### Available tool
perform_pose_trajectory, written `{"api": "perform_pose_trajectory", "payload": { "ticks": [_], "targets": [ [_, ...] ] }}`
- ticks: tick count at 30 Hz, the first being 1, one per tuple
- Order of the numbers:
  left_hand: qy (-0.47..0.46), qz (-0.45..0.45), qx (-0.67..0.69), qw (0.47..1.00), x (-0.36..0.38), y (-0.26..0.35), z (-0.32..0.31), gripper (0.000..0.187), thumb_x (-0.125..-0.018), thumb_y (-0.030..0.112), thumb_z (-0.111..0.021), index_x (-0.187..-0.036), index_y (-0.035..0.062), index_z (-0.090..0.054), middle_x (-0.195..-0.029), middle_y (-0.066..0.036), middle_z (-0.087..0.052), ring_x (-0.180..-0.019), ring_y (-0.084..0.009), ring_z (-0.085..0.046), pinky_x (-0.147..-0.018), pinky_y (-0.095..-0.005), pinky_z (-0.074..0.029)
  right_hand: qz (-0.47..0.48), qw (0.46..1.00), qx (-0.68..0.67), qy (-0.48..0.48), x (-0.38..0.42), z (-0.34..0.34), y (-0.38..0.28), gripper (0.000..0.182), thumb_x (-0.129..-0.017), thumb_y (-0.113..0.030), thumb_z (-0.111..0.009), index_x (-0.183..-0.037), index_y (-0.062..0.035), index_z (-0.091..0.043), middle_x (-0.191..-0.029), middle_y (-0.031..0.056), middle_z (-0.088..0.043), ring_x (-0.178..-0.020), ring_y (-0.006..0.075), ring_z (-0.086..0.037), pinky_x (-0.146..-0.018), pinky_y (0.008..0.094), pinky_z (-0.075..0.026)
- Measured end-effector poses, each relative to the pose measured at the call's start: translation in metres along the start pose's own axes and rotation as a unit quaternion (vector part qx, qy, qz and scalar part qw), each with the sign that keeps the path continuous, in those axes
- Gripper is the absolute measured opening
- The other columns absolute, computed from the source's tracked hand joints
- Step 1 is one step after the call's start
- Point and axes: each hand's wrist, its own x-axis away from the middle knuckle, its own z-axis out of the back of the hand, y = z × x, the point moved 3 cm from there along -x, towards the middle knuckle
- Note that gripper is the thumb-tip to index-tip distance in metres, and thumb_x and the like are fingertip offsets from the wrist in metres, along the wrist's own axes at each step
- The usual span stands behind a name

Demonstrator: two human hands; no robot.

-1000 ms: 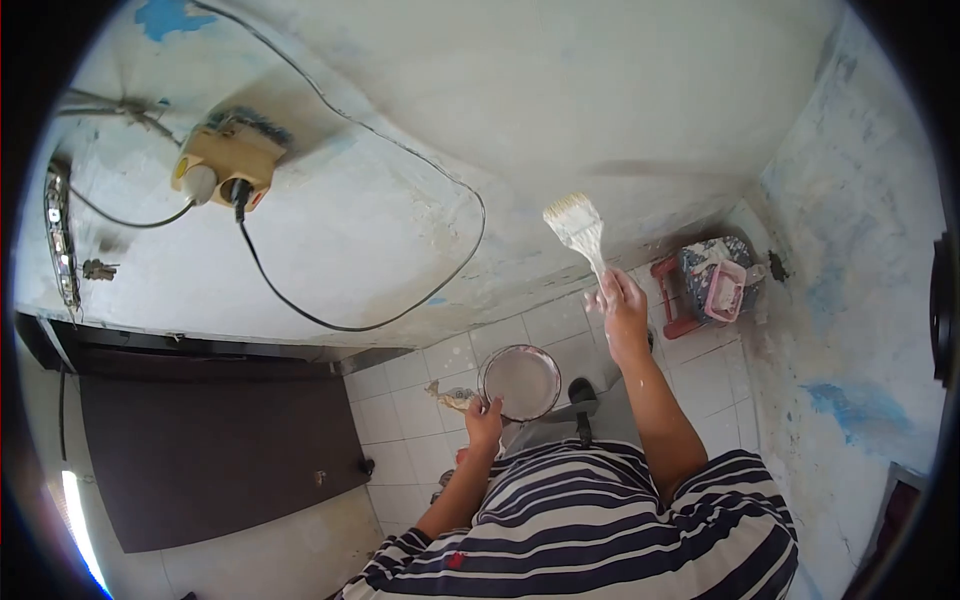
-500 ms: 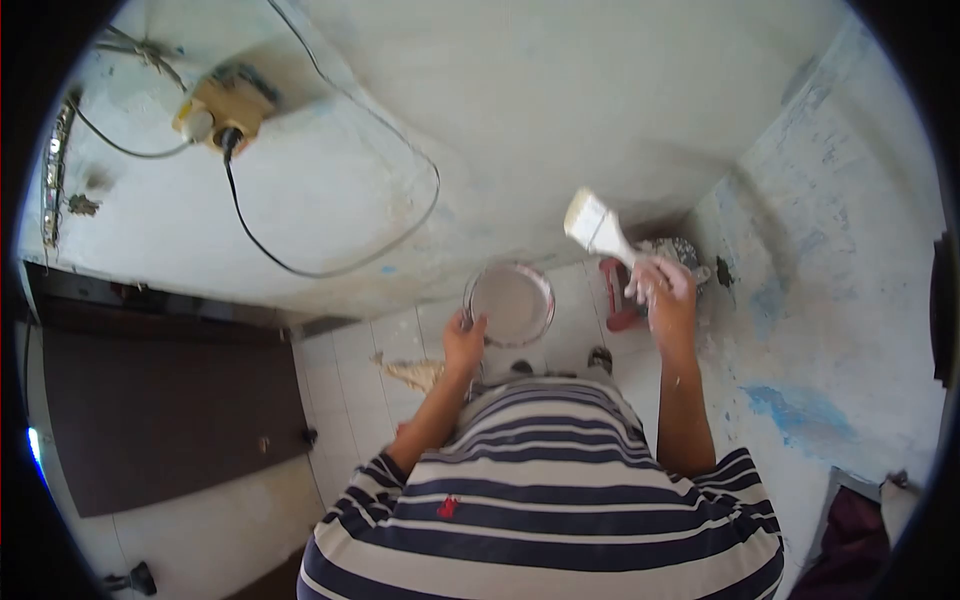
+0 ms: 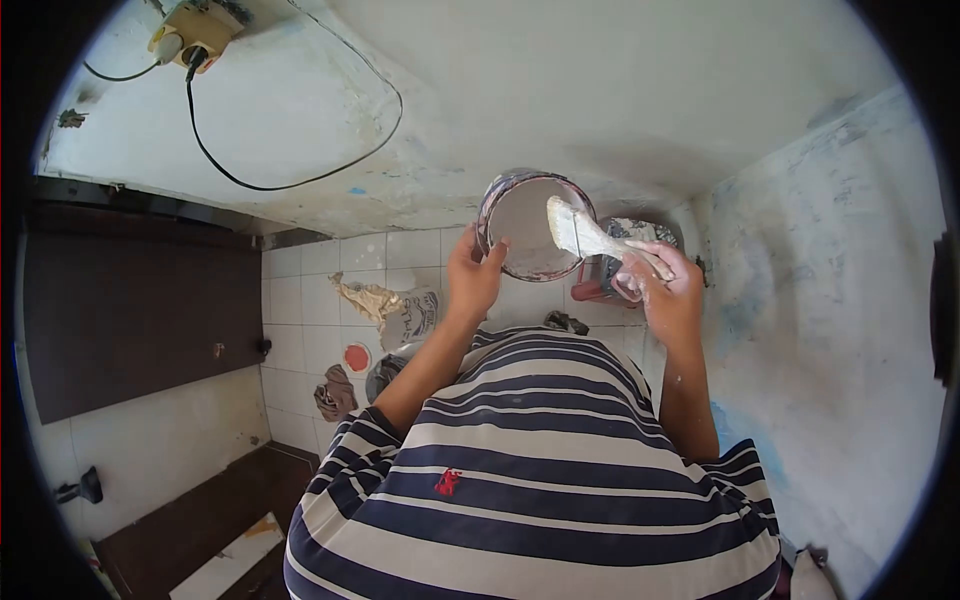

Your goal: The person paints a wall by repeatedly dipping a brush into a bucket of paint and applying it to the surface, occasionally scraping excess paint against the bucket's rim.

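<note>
My left hand (image 3: 478,275) grips the rim of a round paint bucket (image 3: 490,205), thumb inside the edge and fingers round the outer wall. Pale paint fills part of the bucket, and its rim is smeared with paint. In my right hand (image 3: 662,285) is a wide paintbrush (image 3: 585,236), held by its handle, with white paint over the bristles and ferrule. The brush head overlaps the right side of the bucket's opening in this view. White paint spots mark my right fingers.
Behind the right hand a paint-splashed container (image 3: 640,232) stands on the tiled floor. A torn sack (image 3: 405,318), a red-topped round lid (image 3: 357,357) and a brown cloth (image 3: 335,393) lie at left. A power socket (image 3: 195,38) with a looping black cable hangs on the wall.
The bucket has come up and nearer in my left hand. My right hand has lowered the brush from the wall side to over the bucket's opening. The view has tilted downward.
</note>
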Motion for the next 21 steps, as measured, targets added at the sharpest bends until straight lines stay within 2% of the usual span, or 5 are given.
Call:
{"api": "perform_pose_trajectory", "payload": {
  "ticks": [5, 8, 10, 13, 21],
  "targets": [
    [-0.002, -0.043, 0.08, 0.996, 0.012, 0.012, -0.029, 0.038, -0.093, 0.001, -0.061, -0.131, -0.0027, -0.053, -0.106, -0.001, -0.064, -0.09, -0.0056, -0.056, -0.077, -0.0219, -0.045, 0.001, 1.0, 0.021, -0.003, -0.001, 0.011, -0.002, 0.023, -0.089, -0.002, -0.068, -0.109, 0.0074, -0.066, -0.085, 0.0074, -0.066, -0.065, 0.0099, -0.063, -0.054, 0.0246, -0.057],
    [0.0, -0.055, 0.108, 0.993, 0.02, 0.022, -0.045, 0.041, -0.094, 0.001, -0.061, -0.133, -0.0041, -0.05, -0.109, -0.002, -0.064, -0.093, -0.0057, -0.056, -0.081, -0.0216, -0.045, 0.066, 0.993, 0.096, -0.022, -0.004, 0.021, -0.008, 0.024, -0.085, -0.005, -0.073, -0.107, 0.0042, -0.067, -0.086, 0.0078, -0.067, -0.07, 0.0169, -0.066, -0.066, 0.0323, -0.058],
    [-0.001, -0.065, 0.105, 0.992, 0.025, 0.026, -0.053, 0.042, -0.094, 0.001, -0.061, -0.134, -0.0045, -0.049, -0.111, -0.002, -0.063, -0.095, -0.0061, -0.056, -0.083, -0.0216, -0.044, 0.344, 0.887, 0.306, -0.013, -0.007, 0.026, -0.01, 0.024, -0.081, -0.01, -0.076, -0.103, -0.001, -0.068, -0.087, 0.008, -0.067, -0.082, 0.0258, -0.066, -0.084, 0.0438, -0.052],
    [-0.007, -0.098, 0.097, 0.99, 0.032, 0.034, -0.065, 0.045, -0.094, 0.002, -0.061, -0.136, -0.0051, -0.047, -0.114, -0.004, -0.063, -0.099, -0.0072, -0.056, -0.086, -0.0221, -0.044, 0.402, 0.84, 0.356, -0.077, -0.009, 0.026, -0.023, 0.021, -0.08, -0.014, -0.076, -0.098, -0.007, -0.066, -0.09, 0.0076, -0.066, -0.093, 0.0297, -0.062, -0.098, 0.0526, -0.039],
    [0.013, -0.142, 0.142, 0.98, 0.042, 0.048, -0.081, 0.034, -0.094, 0.0, -0.06, -0.128, -0.0043, -0.053, -0.119, -0.006, -0.061, -0.104, -0.009, -0.056, -0.09, -0.0245, -0.044, 0.419, 0.768, 0.475, -0.095, -0.009, 0.016, -0.029, 0.019, -0.083, -0.016, -0.072, -0.099, -0.0096, -0.062, -0.096, 0.0034, -0.064, -0.097, 0.0235, -0.063, -0.102, 0.0609, -0.031]
  ]
}}
